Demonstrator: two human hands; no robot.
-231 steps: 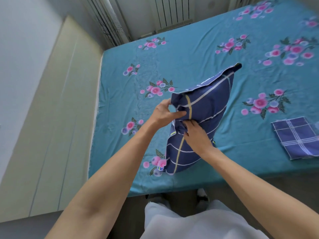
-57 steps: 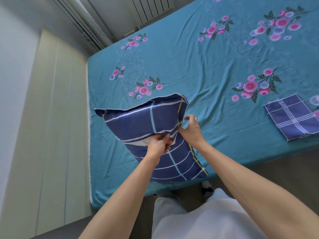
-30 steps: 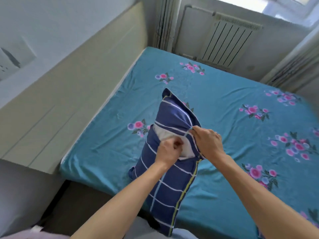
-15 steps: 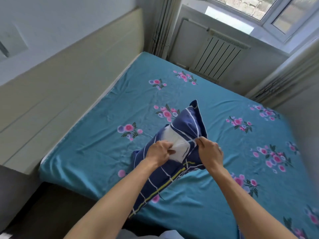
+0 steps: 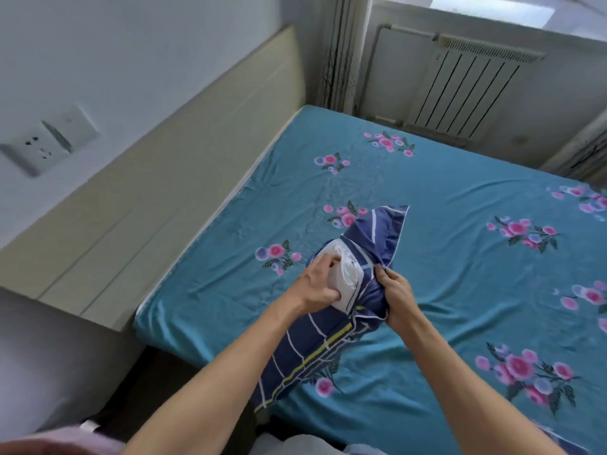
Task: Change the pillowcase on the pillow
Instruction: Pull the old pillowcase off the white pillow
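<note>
A pillow in a navy pillowcase point(image 5: 307, 353) with white and yellow stripes lies at the near edge of the bed. The case's opening gapes, and the white pillow point(image 5: 348, 274) bulges out of it. My left hand point(image 5: 317, 284) grips the exposed white pillow. My right hand point(image 5: 395, 295) clutches the bunched edge of the navy case just to the right of the opening. The far corner of the case stands up behind my hands.
The bed wears a teal sheet point(image 5: 460, 208) with pink flower prints. A beige headboard point(image 5: 164, 178) runs along the left, with a wall socket point(image 5: 49, 142) above it. A white radiator point(image 5: 460, 90) stands under the window at the back.
The opening of the case has been spread wider and more white pillow shows. The pillow has dropped lower onto the bed. My view has tilted down.
</note>
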